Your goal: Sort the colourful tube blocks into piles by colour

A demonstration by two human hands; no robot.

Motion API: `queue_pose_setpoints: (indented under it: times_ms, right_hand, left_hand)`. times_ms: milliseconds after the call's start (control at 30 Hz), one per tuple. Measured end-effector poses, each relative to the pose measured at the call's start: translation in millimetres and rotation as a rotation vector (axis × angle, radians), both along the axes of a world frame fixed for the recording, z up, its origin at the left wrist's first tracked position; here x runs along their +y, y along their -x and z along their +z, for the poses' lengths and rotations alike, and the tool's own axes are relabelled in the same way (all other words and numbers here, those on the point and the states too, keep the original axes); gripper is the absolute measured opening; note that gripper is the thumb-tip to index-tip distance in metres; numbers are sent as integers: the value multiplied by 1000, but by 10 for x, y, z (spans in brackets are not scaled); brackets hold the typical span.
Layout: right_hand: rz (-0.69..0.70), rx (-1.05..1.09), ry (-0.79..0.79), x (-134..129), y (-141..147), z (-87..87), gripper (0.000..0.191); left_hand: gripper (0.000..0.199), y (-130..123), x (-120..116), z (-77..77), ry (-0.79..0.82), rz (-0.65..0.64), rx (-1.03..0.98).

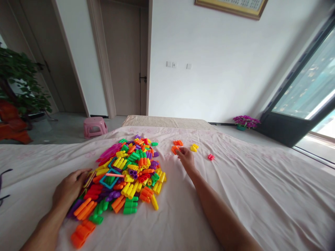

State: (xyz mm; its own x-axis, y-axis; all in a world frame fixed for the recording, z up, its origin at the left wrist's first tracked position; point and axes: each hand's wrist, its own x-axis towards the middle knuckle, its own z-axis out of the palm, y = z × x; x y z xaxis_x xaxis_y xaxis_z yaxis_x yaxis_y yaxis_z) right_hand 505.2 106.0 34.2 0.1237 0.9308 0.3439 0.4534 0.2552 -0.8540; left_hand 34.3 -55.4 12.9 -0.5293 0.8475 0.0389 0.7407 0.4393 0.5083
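Observation:
A large heap of plastic building blocks [133, 167] in orange, yellow, green, purple and red lies before me, most shaped like joined tubes. My left hand [68, 188] rests against the heap's left side, fingers apart, beside some thin yellowish frames [89, 179]; its lower fingers are partly hidden. To the right of the heap, my right hand [186, 157] pinches an orange block [175, 150] at the cloth's surface. Just beyond it lies another orange block [178, 143]. A yellow block [194, 147] and a small red block [210, 157] sit farther right.
A pale, wrinkled cloth [261, 195] covers the surface. Blue square frames [106, 181] and pink pieces [111, 152] lie on the heap. At the far left are dark eyeglass temples [5, 198]. A pink stool [95, 126] and purple flowers [246, 121] stand beyond.

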Motion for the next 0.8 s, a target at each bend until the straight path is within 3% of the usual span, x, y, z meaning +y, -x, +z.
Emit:
queue_pose_setpoints:
  times_ms: [100,200,400,633,800]
  right_hand:
    - [-70,144,55,73,-138,-4,39]
    - [-44,247,27,141,-211,-36,43]
    - [17,223,-29,201,-202,-158,39]
    - [392,-105,-71,23,105,-176,29]
    - [654,-436,-222,-181,415,-123,44]
  left_hand:
    - [56,-15,-2,23,31,29,-100]
    - [54,-53,-12,72,27,37,-128]
    - [54,-76,-18,96,14,46,-132]
    - [53,-57,-7,70,18,44,-115]
    - [53,-66,-17,73,11,45,-93]
